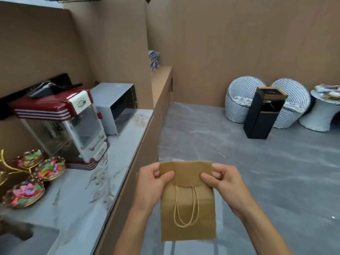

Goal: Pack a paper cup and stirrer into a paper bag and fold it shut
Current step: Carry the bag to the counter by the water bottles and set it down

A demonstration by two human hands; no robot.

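Note:
A brown paper bag [187,207] hangs upright in front of me, above the grey floor. Its top part is folded down toward me as a flap, and two twine handles dangle below the flap's edge. My left hand [153,183] pinches the flap's left side, thumb on the front. My right hand [221,181] pinches the right side the same way. No paper cup or stirrer is visible; the bag's inside is hidden.
A marble counter [86,192] runs along my left, bearing a red popcorn machine [70,124], a silver microwave [119,105] and gold dishes of colourful sweets [49,168]. Across the floor stand a black bin [263,115] and woven chairs [239,100].

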